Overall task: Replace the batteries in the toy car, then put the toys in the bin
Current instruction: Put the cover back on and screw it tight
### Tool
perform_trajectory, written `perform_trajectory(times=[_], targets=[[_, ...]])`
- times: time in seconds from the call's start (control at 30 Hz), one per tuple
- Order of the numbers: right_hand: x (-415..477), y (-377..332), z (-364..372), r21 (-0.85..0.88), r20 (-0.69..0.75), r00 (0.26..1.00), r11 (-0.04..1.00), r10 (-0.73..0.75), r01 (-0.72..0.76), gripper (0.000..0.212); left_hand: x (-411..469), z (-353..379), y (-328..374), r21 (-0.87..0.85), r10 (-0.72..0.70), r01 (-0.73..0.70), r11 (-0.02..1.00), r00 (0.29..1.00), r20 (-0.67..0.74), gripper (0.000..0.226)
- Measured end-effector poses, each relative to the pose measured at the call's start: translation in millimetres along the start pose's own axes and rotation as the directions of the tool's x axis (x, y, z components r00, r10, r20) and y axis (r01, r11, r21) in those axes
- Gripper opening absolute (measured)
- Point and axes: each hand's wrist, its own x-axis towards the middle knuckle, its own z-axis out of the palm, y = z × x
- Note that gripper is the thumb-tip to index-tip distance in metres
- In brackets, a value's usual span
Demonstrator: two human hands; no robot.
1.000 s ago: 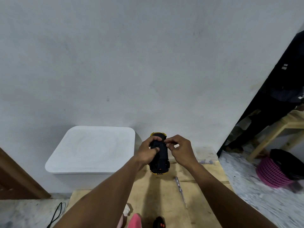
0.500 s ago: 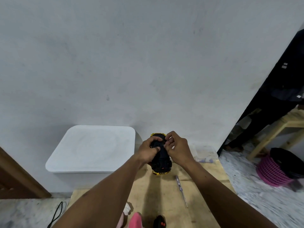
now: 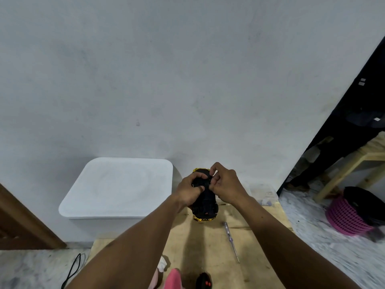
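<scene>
Toy car (image 3: pixel 205 204) with matt black plastic underside and glossy gold trim (shiny as foil), bin (image 3: pixel 116 184) of smooth matt white plastic, table (image 3: pixel 208 243) of bare pale wood, screwdriver (image 3: pixel 231 240) with thin metal shaft, basket (image 3: pixel 343 217) of pink plastic lattice

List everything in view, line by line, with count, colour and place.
black toy car with yellow trim: one, black and yellow, underside up, in both hands
white lidded plastic bin: one, white, left of the car
slim metal screwdriver: one, silvery, on the table right of the car
light wooden table: one, tan, under the hands
black remote with red buttons: one, black, table's near edge
pink mesh basket: one, pink, floor at right
left hand: one, grips the car
right hand: one, pinches the car's underside
</scene>
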Motion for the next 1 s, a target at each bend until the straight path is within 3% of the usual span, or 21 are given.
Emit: perform_trajectory(times=[0.1,0.23,0.33,0.43,0.57,0.7,1.0], targets=[[4,-5,4,-0.112,0.034,0.999,0.993,-0.039,0.043,0.032,0,0,-1,0.022,0.012,-0.012,1.000,1.000,0.015,0.034],[9,-8,7,-0.140,-0.007,0.999,0.989,-0.037,0.035,0.027,0,-1,1,-0.022,-0.013,0.014,1.000,1.000,0.022,0.035],[12,-4,3,-0.056,-0.053,0.998,0.998,0.039,-0.042,0.025,-1,-5,1,-0.086,-0.056,0.058,0.995,0.998,0.016,0.034],[10,-2,1,0.136,-0.067,0.990,0.984,0.127,-0.116,0.021,0,-10,0,-0.135,-0.079,0.079,0.988,0.997,0.006,0.033],[9,0,3,0.265,-0.098,0.985,0.958,0.140,-0.110,0.017,1,-13,1,-0.151,-0.079,0.079,0.985,0.997,0.006,0.034],[9,2,11,0.194,-0.158,0.984,0.980,0.078,-0.046,0.020,1,-13,2,-0.149,-0.073,0.073,0.986,0.997,0.011,0.033],[9,-1,19,-0.076,-0.198,0.979,0.995,0.046,-0.063,0.016,5,-11,2,-0.134,-0.055,0.056,0.989,0.998,0.006,0.035]])
